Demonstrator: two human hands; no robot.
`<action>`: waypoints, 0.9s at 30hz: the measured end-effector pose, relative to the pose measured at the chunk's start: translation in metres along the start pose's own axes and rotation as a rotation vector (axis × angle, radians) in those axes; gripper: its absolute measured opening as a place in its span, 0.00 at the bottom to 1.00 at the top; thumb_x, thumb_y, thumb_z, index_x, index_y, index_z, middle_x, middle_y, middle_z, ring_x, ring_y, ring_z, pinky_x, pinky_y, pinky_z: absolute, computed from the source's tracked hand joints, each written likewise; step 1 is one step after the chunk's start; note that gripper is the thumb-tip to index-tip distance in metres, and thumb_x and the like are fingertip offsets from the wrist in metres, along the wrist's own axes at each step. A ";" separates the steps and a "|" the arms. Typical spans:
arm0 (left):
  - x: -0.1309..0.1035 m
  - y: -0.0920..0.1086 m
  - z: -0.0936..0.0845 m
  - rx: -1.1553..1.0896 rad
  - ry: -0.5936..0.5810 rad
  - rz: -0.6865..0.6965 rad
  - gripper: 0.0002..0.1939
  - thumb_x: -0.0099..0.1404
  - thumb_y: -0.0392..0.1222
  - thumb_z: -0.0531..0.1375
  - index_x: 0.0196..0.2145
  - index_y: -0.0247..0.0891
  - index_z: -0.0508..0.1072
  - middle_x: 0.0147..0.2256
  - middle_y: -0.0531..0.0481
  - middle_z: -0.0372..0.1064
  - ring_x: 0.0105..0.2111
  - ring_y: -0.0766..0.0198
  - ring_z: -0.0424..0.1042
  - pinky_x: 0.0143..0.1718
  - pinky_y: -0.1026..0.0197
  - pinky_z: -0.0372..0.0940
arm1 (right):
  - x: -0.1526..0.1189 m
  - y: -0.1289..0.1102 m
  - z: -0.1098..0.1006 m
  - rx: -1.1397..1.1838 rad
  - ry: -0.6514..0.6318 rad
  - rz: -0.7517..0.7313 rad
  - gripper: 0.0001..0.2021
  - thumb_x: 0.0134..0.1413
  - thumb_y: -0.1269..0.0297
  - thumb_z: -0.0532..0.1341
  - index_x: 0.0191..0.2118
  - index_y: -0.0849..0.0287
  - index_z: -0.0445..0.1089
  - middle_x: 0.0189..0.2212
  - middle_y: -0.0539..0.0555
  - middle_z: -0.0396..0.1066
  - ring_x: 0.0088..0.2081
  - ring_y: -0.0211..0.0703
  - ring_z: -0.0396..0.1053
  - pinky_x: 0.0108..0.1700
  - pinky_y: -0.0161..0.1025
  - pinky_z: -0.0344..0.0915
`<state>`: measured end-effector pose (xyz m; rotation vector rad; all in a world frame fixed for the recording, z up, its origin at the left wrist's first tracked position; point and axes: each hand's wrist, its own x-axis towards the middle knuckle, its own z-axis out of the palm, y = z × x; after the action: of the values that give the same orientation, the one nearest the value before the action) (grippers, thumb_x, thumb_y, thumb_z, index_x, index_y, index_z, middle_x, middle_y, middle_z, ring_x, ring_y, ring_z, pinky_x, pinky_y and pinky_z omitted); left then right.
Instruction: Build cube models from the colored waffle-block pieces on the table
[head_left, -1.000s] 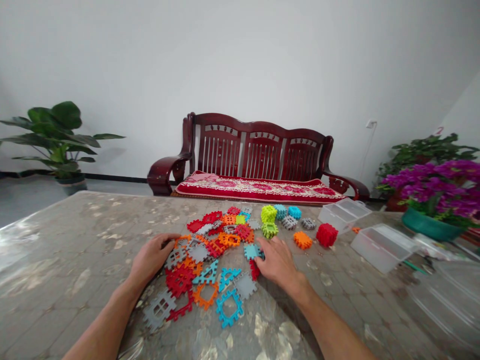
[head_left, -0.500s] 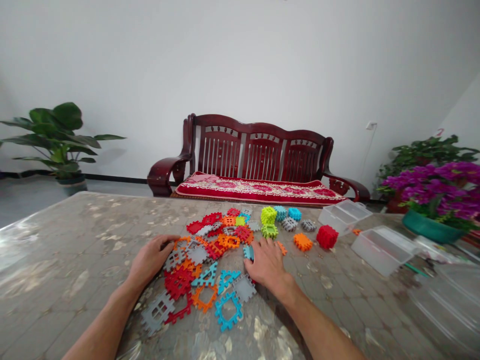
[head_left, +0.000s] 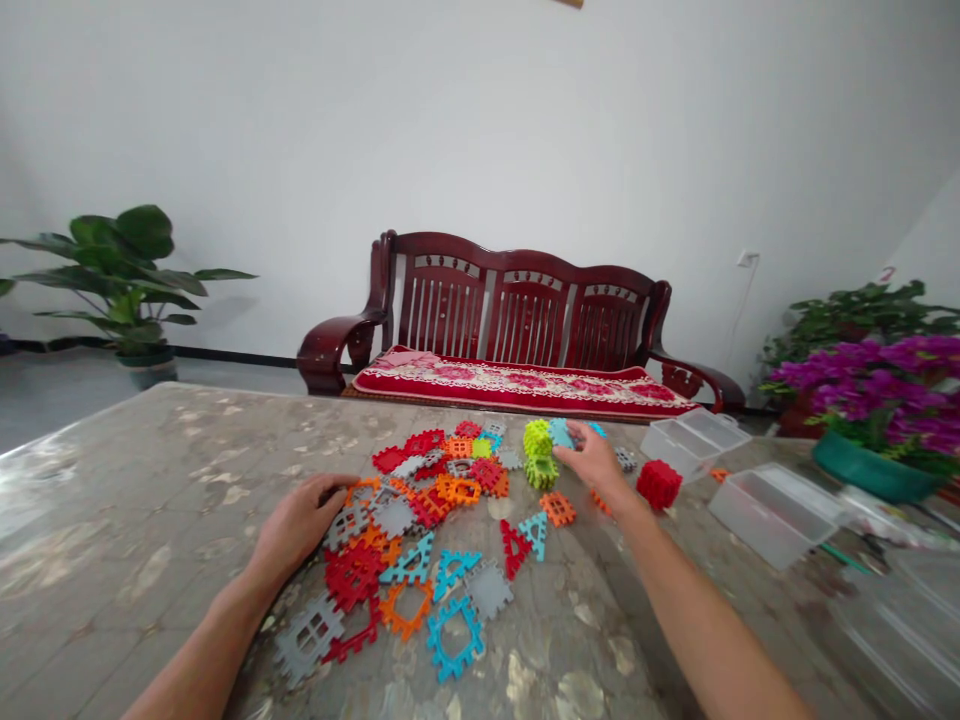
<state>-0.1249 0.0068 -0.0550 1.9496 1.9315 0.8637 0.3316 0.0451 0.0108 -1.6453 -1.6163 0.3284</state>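
Loose notched plastic pieces in red, grey, orange and blue, such as a blue ring piece [head_left: 456,638] and a dark red one [head_left: 352,574], lie heaped at the middle of the table. My left hand [head_left: 304,520] rests at the heap's left edge, fingers bent over orange and grey pieces, its grip hidden. My right hand [head_left: 592,462] is closed on a light blue piece [head_left: 560,433], beside the yellow-green stack [head_left: 538,440]. A red stack [head_left: 659,484] stands right of that hand. Nearer me lie a red triangle [head_left: 515,549] and a blue triangle [head_left: 535,534].
Two clear plastic boxes [head_left: 776,505] [head_left: 694,440] stand on the right of the table [head_left: 150,520]. Beyond them is a teal pot [head_left: 870,468] with purple flowers. A dark red wooden bench [head_left: 525,310] is behind the table.
My right hand has moved away from the heap, forward and right, to the light blue pieces. The red and blue triangles and an orange square are now uncovered. My left hand has hardly moved.
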 end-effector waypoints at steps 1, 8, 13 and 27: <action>0.000 -0.001 0.000 -0.004 0.002 -0.002 0.23 0.62 0.52 0.51 0.45 0.44 0.80 0.47 0.47 0.79 0.49 0.52 0.75 0.53 0.55 0.66 | 0.015 0.012 -0.004 0.004 0.036 0.032 0.27 0.47 0.64 0.66 0.55 0.60 0.69 0.51 0.60 0.74 0.50 0.49 0.74 0.53 0.45 0.68; 0.000 -0.004 0.001 -0.015 0.013 -0.008 0.22 0.61 0.52 0.53 0.44 0.45 0.81 0.47 0.48 0.79 0.48 0.53 0.75 0.53 0.56 0.66 | 0.078 0.060 0.000 -0.137 0.071 0.115 0.24 0.42 0.69 0.69 0.49 0.61 0.72 0.48 0.61 0.76 0.49 0.51 0.75 0.53 0.44 0.68; -0.001 -0.006 0.002 -0.022 0.028 -0.004 0.22 0.61 0.53 0.53 0.43 0.45 0.81 0.45 0.48 0.79 0.47 0.53 0.76 0.52 0.56 0.67 | 0.090 0.072 0.018 -0.162 0.054 0.136 0.26 0.43 0.68 0.69 0.52 0.61 0.70 0.50 0.62 0.76 0.50 0.51 0.75 0.52 0.43 0.69; -0.001 -0.006 0.002 -0.037 0.027 -0.012 0.21 0.61 0.53 0.53 0.43 0.46 0.80 0.46 0.49 0.79 0.47 0.53 0.75 0.52 0.56 0.67 | 0.092 0.072 0.029 -0.244 0.041 0.168 0.33 0.43 0.61 0.69 0.58 0.58 0.66 0.51 0.61 0.75 0.53 0.52 0.73 0.54 0.44 0.67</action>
<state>-0.1288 0.0064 -0.0606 1.9136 1.9262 0.9200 0.3785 0.1499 -0.0256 -1.9659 -1.5385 0.1857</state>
